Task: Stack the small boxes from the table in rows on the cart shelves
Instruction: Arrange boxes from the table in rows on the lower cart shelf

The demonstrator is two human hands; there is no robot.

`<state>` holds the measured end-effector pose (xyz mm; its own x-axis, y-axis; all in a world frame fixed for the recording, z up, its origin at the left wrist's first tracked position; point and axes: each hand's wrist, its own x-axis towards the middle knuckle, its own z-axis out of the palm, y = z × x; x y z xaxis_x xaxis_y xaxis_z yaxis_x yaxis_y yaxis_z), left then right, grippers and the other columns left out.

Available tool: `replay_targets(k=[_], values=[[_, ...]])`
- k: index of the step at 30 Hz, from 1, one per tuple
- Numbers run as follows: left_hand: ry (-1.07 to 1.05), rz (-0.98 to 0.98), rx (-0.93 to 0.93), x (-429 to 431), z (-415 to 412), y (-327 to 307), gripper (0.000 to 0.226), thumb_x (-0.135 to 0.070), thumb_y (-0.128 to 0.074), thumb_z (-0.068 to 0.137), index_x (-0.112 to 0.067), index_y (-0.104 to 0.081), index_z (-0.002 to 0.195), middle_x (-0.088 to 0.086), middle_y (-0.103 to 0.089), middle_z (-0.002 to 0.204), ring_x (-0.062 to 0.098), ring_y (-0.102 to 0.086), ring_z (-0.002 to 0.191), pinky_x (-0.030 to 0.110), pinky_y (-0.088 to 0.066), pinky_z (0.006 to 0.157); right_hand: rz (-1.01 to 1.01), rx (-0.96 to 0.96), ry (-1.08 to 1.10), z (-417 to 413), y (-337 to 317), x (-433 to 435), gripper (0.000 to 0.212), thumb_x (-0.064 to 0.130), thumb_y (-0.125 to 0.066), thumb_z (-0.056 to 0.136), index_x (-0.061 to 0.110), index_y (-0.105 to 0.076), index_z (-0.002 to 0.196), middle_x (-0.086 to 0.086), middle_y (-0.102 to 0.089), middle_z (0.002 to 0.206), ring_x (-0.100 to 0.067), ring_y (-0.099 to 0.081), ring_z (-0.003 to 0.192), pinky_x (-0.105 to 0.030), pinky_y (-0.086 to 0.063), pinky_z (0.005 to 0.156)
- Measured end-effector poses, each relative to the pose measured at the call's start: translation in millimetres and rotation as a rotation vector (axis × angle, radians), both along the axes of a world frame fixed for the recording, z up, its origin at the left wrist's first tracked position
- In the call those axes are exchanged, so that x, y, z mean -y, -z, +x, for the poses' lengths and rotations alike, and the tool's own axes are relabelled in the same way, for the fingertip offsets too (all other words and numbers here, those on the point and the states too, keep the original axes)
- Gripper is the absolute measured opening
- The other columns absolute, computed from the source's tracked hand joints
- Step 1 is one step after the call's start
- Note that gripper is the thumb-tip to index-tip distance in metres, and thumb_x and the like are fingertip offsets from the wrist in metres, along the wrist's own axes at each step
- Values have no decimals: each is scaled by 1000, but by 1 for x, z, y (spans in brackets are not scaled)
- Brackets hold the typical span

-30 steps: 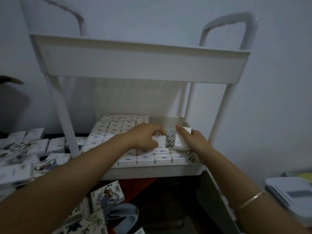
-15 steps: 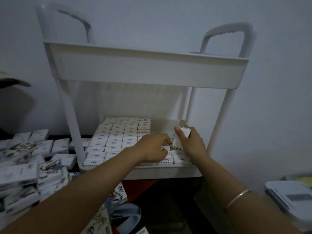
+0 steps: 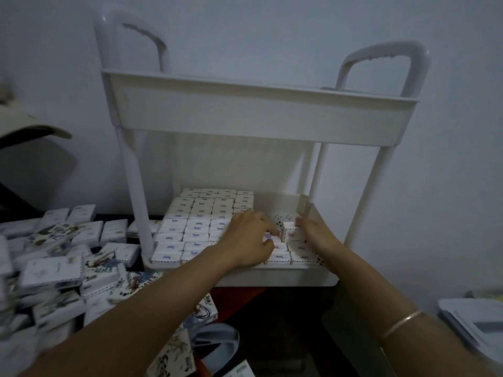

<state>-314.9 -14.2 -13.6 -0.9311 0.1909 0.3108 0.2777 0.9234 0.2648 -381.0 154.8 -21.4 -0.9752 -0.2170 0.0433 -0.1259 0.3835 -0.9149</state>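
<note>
Grip of the right hand (image 3: pixel 313 232) clasps a small box (image 3: pixel 292 233) at its fingertips; for the left hand (image 3: pixel 246 240), unclear.

Your light is dim, flat and bluish. Left of your left hand (image 3: pixel 246 240) the loose boxes (image 3: pixel 51 270) smear with motion blur. Under your right hand (image 3: pixel 317 234) lies deep shadow. Above both, the cart (image 3: pixel 258 123) bows slightly.

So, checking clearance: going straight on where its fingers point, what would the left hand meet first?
Probably the upright small box the right hand holds, close ahead of the left hand; depth unclear.
</note>
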Motion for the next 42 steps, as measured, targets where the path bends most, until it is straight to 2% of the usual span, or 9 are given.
replay_targets(k=[6, 11, 14, 20, 27, 30, 34, 38, 42], values=[[14, 107, 6, 10, 13, -1, 43, -20, -54, 90, -19, -54, 133, 1, -57, 132, 22, -46, 123, 31, -33, 103, 250, 105, -27, -3, 5, -1, 23, 22, -45, 94, 13, -64, 86, -7, -63, 86, -26, -59, 82, -37, -46, 83], [39, 206, -40, 33, 54, -14, 35, -19, -55, 93, -25, -55, 128, -7, -54, 133, 12, -44, 125, 25, -33, 102, 436, -28, 14, 5, 2, 5, 42, 32, -45, 99, 11, -51, 134, -9, -57, 126, -19, -54, 97, -27, -37, 81], [24, 223, -81, 55, 98, -18, 31, -17, -56, 93, -29, -58, 121, -12, -57, 123, 4, -48, 116, 24, -38, 99, 445, -224, 40, 27, -4, 11, 45, 33, -47, 99, 14, -44, 139, -9, -54, 135, -24, -55, 115, -31, -41, 93], [-101, 222, -75, 109, 185, -23, 24, -13, -60, 90, -31, -68, 104, -24, -60, 99, -8, -56, 94, 15, -45, 82, 391, -697, -161, 124, -13, 58, 36, 22, -57, 93, 19, -53, 128, -2, -57, 129, -20, -52, 118, -30, -42, 93], [-257, 108, -44, 168, 252, -21, 25, -11, -58, 90, -30, -69, 102, -19, -64, 99, -1, -58, 94, 20, -48, 81, 422, -842, -564, 221, 0, 126, 25, 17, -58, 90, 16, -63, 114, -3, -60, 111, -21, -51, 107, -33, -42, 87], [-270, 13, -31, 181, 276, -15, 25, -14, -57, 89, -34, -67, 102, -20, -62, 99, 0, -53, 96, 11, -39, 76, 598, -966, -677, 244, 6, 152, 26, 16, -55, 87, 17, -66, 110, -5, -62, 106, -25, -51, 102, -34, -38, 80], [-198, -114, -39, 172, 291, 2, 22, -22, -58, 87, -37, -65, 101, -18, -60, 102, 5, -47, 103, 23, -33, 85, 865, -951, -651, 254, 9, 164, 28, 32, -58, 83, 13, -66, 102, -8, -62, 100, -29, -56, 96, -35, -39, 75], [-247, -292, -58, 170, 287, 15, 40, -41, -54, 89, -31, -54, 128, -12, -50, 130, 12, -37, 124, 29, -25, 104, 955, -1002, -596, 254, 21, 162, 44, 41, -55, 84, 13, -62, 117, -9, -60, 108, -30, -56, 100, -40, -43, 79], [-395, -393, -80, 181, 293, 17, 58, -57, -50, 87, -23, -52, 133, -4, -47, 133, 17, -35, 125, 35, -28, 105, 968, -1028, -602, 258, 37, 165, 58, 49, -36, 97, 19, -33, 147, -10, -46, 128, -29, -44, 114, -42, -35, 93]])
